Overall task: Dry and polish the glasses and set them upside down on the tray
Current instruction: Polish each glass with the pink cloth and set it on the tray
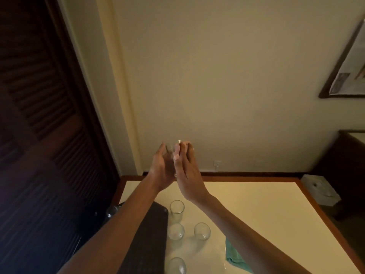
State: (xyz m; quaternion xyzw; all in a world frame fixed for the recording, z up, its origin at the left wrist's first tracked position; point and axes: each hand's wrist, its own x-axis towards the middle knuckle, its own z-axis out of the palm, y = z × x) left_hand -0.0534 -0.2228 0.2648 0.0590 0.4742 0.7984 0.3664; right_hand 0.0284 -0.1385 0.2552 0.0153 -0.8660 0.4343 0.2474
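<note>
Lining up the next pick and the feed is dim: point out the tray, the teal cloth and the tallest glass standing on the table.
tray (pixel 150 240), head view, on its dark ribbed surface.
teal cloth (pixel 235 258), head view, on the fold showing beside the right forearm.
tall glass (pixel 177 211), head view, on its side wall.

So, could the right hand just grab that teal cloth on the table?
Probably, once freed: the right hand and left hand hold a clear glass raised; the teal cloth lies uncovered under the right forearm.

No legible text, framed notice (pixel 350 76) blurred
</note>
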